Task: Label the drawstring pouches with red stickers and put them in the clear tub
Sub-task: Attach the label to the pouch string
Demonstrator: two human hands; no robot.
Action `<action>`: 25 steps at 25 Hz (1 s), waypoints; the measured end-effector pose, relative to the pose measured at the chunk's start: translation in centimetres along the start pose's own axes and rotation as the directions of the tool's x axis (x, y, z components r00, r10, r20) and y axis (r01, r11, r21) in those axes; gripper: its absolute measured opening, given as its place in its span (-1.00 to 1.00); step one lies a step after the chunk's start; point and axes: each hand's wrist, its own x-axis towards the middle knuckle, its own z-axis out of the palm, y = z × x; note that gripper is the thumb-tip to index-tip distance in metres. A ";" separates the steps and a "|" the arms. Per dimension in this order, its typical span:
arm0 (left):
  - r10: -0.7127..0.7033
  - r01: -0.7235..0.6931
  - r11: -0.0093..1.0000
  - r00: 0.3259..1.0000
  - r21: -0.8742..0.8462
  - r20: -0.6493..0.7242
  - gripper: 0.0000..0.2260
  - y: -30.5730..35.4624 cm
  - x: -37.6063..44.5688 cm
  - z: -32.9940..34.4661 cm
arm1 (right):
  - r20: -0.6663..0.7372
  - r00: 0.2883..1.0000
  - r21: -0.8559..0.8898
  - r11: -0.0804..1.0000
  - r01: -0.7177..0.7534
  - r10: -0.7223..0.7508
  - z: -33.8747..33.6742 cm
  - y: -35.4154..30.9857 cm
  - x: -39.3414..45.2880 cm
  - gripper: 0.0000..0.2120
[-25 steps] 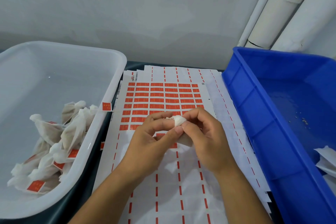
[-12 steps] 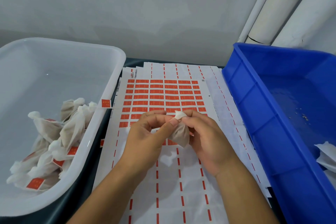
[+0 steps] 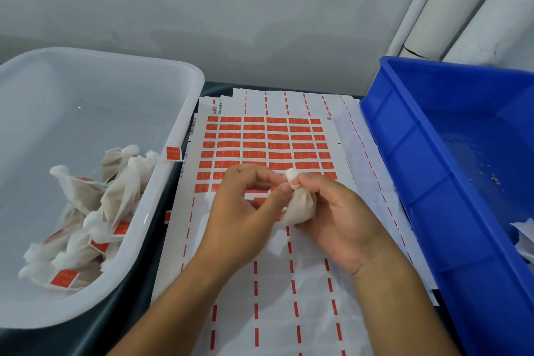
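Note:
A small off-white drawstring pouch [image 3: 300, 205] hangs above the sticker sheet, held at its gathered neck by my right hand [image 3: 338, 220]. My left hand [image 3: 245, 208] pinches the neck of the same pouch from the left with thumb and forefinger. No sticker shows on the pouch from here. Under both hands lies the sheet of red stickers [image 3: 265, 141]. At the left stands the clear tub [image 3: 179, 136] with several labelled pouches [image 3: 86, 217] piled in its near half.
A blue bin [image 3: 410, 176] stands at the right with white pouches [image 3: 524, 237] at its near edge. One red sticker [image 3: 173, 152] is stuck on the clear tub's rim. More peeled sheets lie under the top sheet. White pipes rise at the back right.
Both hands have lifted and turned the pouch, so its body now hangs down in my right hand and its neck points up. The view has tilted slightly.

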 end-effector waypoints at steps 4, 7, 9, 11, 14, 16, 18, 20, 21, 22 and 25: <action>0.217 -0.199 0.964 0.973 0.179 -0.086 -0.84 -0.4 -0.1 0.1 | -0.022 1.000 -0.050 0.999 0.003 -0.004 0.5 -0.1 -0.1 -0.62; 0.302 -0.268 0.926 0.949 0.267 -0.093 -0.84 -0.7 -0.1 0.0 | -0.061 0.998 -0.071 0.997 -0.001 -0.003 0.7 0.0 0.0 -0.61; 0.324 -0.288 0.911 0.943 0.295 -0.082 -0.84 -1.0 -0.1 0.0 | -0.081 0.997 -0.083 0.996 0.008 -0.014 0.7 0.0 0.0 -0.66; 0.331 -0.297 0.908 0.941 0.296 -0.069 -0.84 -1.0 -0.2 0.0 | -0.089 0.995 -0.092 0.995 0.027 -0.035 0.6 0.0 -0.1 -0.73; 0.324 -0.294 0.913 0.944 0.284 -0.064 -0.86 -0.8 -0.3 0.1 | -0.124 0.990 -0.178 0.983 0.048 -0.071 0.6 0.2 -0.1 -0.82; 0.315 -0.281 0.911 0.946 0.303 -0.071 -0.82 -0.9 -0.1 0.1 | -0.184 0.977 -0.329 0.944 0.039 -0.104 0.7 0.4 -0.1 -0.85; 0.291 -0.257 0.912 0.955 0.320 -0.063 -0.85 -0.9 0.1 0.0 | -0.218 0.965 -0.458 0.889 0.030 -0.145 0.9 0.6 -0.1 -0.88; 0.280 -0.248 0.900 0.959 0.359 -0.041 -0.94 -1.0 0.1 0.0 | -0.216 0.960 -0.515 0.856 0.041 -0.176 0.8 0.5 -0.3 -0.91; 0.275 -0.245 0.893 0.961 0.378 -0.026 -0.92 -0.9 0.1 0.0 | -0.202 0.961 -0.541 0.839 0.052 -0.190 0.8 0.4 -0.4 -0.91; 0.267 -0.244 0.893 0.964 0.379 -0.008 -0.87 -1.0 0.1 0.0 | -0.182 0.962 -0.567 0.821 0.066 -0.203 0.7 0.3 -0.5 -0.92; 0.185 -0.191 0.938 0.981 0.289 0.050 -0.79 -1.1 0.3 -0.2 | -0.121 0.967 -0.605 0.789 0.108 -0.225 0.6 0.1 -0.6 -0.88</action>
